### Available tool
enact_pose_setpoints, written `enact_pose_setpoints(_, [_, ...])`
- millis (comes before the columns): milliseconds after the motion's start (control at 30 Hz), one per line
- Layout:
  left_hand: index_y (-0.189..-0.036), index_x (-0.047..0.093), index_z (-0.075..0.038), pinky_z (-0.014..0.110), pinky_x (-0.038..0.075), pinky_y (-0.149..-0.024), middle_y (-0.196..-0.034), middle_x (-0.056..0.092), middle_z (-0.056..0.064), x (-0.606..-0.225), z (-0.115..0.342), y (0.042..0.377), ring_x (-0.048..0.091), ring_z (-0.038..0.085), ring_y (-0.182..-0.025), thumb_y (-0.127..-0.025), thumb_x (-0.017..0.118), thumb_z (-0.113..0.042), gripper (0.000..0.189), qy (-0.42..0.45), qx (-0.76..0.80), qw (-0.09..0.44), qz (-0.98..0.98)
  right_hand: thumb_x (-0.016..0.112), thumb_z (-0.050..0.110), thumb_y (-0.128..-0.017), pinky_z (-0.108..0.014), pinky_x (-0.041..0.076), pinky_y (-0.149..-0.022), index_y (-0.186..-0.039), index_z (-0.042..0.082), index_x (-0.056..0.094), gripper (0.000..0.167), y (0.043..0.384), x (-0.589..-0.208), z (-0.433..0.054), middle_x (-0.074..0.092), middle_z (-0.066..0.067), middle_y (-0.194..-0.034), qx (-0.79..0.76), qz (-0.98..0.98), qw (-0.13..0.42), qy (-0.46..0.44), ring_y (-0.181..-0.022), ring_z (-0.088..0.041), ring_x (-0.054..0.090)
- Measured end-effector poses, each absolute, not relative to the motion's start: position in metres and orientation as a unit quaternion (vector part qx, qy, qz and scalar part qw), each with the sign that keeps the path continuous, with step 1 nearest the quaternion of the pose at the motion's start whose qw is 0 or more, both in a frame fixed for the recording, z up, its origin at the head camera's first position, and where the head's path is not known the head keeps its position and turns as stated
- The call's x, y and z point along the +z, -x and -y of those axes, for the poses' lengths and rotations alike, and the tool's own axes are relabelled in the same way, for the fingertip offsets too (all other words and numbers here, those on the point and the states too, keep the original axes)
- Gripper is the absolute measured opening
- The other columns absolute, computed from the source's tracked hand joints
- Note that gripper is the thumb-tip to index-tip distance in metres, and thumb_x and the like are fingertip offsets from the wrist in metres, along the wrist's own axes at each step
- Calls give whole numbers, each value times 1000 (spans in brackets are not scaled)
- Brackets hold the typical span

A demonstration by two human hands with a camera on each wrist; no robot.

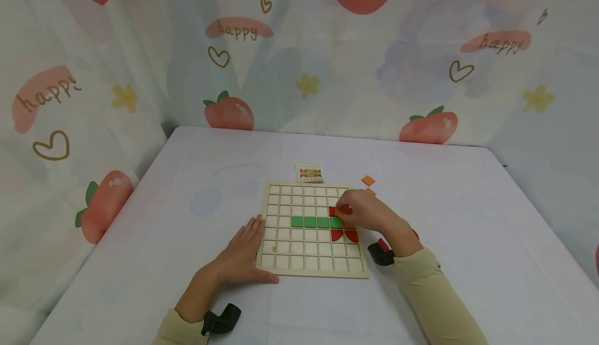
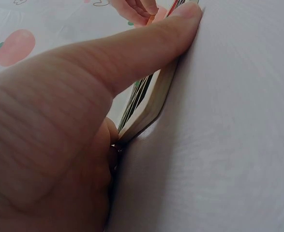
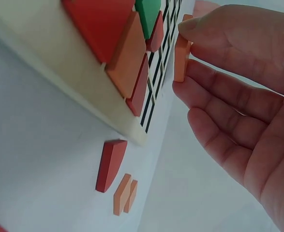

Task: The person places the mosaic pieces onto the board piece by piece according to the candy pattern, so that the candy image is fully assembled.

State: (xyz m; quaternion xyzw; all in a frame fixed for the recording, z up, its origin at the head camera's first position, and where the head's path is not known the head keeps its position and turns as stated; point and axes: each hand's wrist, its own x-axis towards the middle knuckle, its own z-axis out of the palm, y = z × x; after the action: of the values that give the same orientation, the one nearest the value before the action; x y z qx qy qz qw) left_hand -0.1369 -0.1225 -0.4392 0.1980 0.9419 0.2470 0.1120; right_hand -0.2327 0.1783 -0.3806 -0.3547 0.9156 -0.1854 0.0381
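Observation:
A square wooden grid board (image 1: 311, 249) lies on the table, with a row of several green square tiles (image 1: 310, 222). Red curved tiles (image 1: 337, 235) and an orange tile (image 3: 127, 58) fill cells near its right edge. Between thumb and fingers, my right hand (image 1: 365, 210) pinches another orange tile (image 3: 181, 55), held over the right side of the board. My left hand (image 1: 241, 251) rests at the board's left edge, fingers extended along it. Its thumb (image 2: 146, 53) stretches along the front edge.
Behind the board is a small pattern card (image 1: 310, 172). Orange tiles (image 1: 368, 180) lie on the table to the board's right, and a red tile (image 3: 111, 166) lies beside that edge. A printed cloth (image 1: 337, 75) hangs behind the table.

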Motion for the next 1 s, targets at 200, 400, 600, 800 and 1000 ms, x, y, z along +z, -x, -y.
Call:
enact_pose_setpoints(200, [-146, 7, 1, 42, 4, -109, -152, 1, 12, -438, 122, 137, -4, 23, -138, -61, 67, -71, 126, -198, 247, 110, -942, 67, 3, -80, -27, 47, -65, -85, 4, 71, 7, 236, -380, -170, 61, -1, -81, -181, -914, 45, 360, -74, -17, 53])
enact_pose_setpoints(400, [-146, 7, 1, 42, 4, -109, -152, 0, 12, -438, 122, 137, -4, 22, -138, -61, 67, -71, 126, -198, 247, 111, -942, 68, 4, -81, -28, 46, -65, -85, 5, 72, 6, 240, -380, -162, 62, 0, -81, -178, -909, 55, 373, -73, -15, 53])
enact_pose_setpoints(600, [-146, 7, 1, 41, 4, -109, -152, 0, 12, -438, 123, 136, -5, 22, -138, -62, 67, -70, 126, -200, 247, 111, -942, 70, 6, -81, -28, 45, -66, -86, 5, 72, 6, 242, -379, -155, 62, 0, -82, -165, -911, 62, 373, -73, -16, 52])
enact_pose_setpoints(800, [-146, 6, 1, 41, 4, -109, -152, -1, 12, -438, 123, 136, -5, 22, -138, -62, 67, -69, 125, -202, 246, 111, -942, 71, 11, -81, -29, 48, -70, -91, 3, 72, 12, 243, -380, -148, 64, -3, -87, -147, -906, 60, 392, -77, -17, 56])
enact_pose_setpoints(1000, [-146, 6, 1, 41, 4, -109, -152, 0, 12, -438, 123, 136, -5, 22, -138, -62, 68, -69, 126, -201, 248, 111, -941, 69, 12, -83, -28, 48, -70, -92, 3, 71, 13, 244, -381, -142, 64, -4, -89, -142, -907, 80, 389, -79, -16, 57])
